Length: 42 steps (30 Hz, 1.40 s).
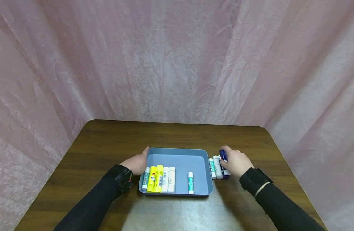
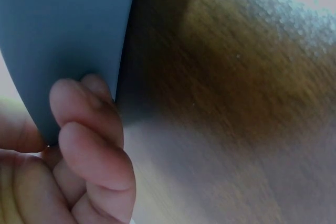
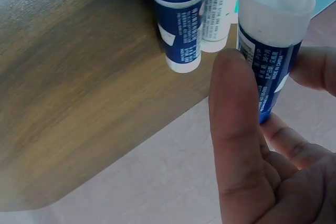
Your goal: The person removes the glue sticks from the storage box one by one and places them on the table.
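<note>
My right hand pinches a blue glue stick between thumb and fingers; its whitish end points up in the right wrist view. Another blue glue stick stands close by, beside a white one. At the left side of the blue-grey tray, my left hand grips the wall, fingers curled against its outside and thumb at the rim. Inside the tray's left part, yellow glue sticks and white glue sticks lie in a row. A small green-and-white glue stick lies apart on the right.
Against the tray's right outside wall lie a green-and-white glue stick and a white one. The brown wooden table carries everything, with rounded far corners. A pinkish curtain hangs behind it.
</note>
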{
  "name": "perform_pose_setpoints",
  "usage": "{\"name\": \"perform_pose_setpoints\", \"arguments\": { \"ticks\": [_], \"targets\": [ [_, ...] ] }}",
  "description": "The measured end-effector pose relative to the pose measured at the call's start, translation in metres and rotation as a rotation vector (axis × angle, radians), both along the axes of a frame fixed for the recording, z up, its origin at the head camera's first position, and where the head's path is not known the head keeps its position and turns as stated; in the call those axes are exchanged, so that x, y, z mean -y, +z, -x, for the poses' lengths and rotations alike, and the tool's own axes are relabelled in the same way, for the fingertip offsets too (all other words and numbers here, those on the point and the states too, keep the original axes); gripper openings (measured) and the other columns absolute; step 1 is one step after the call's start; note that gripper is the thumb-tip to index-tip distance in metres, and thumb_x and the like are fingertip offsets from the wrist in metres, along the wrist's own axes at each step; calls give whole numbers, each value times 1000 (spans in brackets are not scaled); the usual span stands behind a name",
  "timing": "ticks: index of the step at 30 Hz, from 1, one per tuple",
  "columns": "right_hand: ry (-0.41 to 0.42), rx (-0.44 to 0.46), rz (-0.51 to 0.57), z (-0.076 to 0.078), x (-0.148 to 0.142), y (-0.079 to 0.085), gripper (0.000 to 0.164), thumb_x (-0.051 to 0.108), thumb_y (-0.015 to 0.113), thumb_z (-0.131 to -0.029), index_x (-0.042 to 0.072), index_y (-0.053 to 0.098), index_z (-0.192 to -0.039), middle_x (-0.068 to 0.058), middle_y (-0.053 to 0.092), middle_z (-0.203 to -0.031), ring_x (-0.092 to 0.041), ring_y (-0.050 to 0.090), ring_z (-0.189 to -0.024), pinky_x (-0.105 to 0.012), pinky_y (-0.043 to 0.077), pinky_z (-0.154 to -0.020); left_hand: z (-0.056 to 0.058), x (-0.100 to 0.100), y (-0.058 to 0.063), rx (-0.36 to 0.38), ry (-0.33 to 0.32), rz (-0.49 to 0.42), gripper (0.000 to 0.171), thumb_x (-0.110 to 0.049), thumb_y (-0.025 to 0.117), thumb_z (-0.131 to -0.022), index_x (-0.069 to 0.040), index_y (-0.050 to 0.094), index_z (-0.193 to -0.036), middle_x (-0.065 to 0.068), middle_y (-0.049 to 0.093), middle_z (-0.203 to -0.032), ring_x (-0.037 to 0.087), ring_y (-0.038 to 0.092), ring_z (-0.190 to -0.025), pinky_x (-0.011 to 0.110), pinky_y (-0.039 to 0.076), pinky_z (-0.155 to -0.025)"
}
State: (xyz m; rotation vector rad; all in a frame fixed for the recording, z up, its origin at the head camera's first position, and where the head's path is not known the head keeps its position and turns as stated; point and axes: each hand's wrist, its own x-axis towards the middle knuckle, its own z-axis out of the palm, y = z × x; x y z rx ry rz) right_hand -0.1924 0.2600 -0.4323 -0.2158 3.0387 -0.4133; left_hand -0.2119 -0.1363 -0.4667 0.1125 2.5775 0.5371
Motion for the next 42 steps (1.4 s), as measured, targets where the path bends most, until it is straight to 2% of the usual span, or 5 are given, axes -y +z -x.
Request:
{"name": "perform_pose_setpoints", "arguments": {
  "ticks": [6,11,22,33,42],
  "targets": [
    [-7,12,6,2,-5,-2,53,21,71,-91,7,54,-138,-24,73,-103,-24,70,-75,-41,57,-63,2,0,-4,5,9,0,68,-15,36,-108,-10,-1,-164,9,70,-100,15,40,-51,30,37,-55],
    [-17,5,8,3,-8,-4,51,21,70,-92,6,54,-138,-25,73,-105,-22,68,-72,-40,57,-62,2,0,-5,1,12,-9,68,-14,37,-107,-9,0,-164,9,69,-101,16,42,-51,31,38,-55],
    [-23,-1,6,5,-14,-8,50,21,71,-93,3,55,-136,-25,73,-105,-22,67,-72,-42,57,-64,0,0,-1,5,23,-6,68,-15,37,-107,-10,0,-164,17,61,-138,18,53,-59,32,41,-60],
    [-30,24,3,7,-22,-13,51,21,70,-93,2,54,-137,-28,72,-109,-30,72,-83,-48,58,-69,1,0,-4,12,37,-7,69,-15,38,-107,-11,0,-164,12,67,-121,19,49,-56,33,39,-57],
    [-52,82,13,9,-25,-16,51,20,70,-94,2,53,-139,-28,71,-112,-30,70,-85,-51,59,-74,0,0,-1,9,26,-25,70,-16,39,-107,-11,0,-164,12,66,-124,19,51,-57,33,40,-59]
  ]
}}
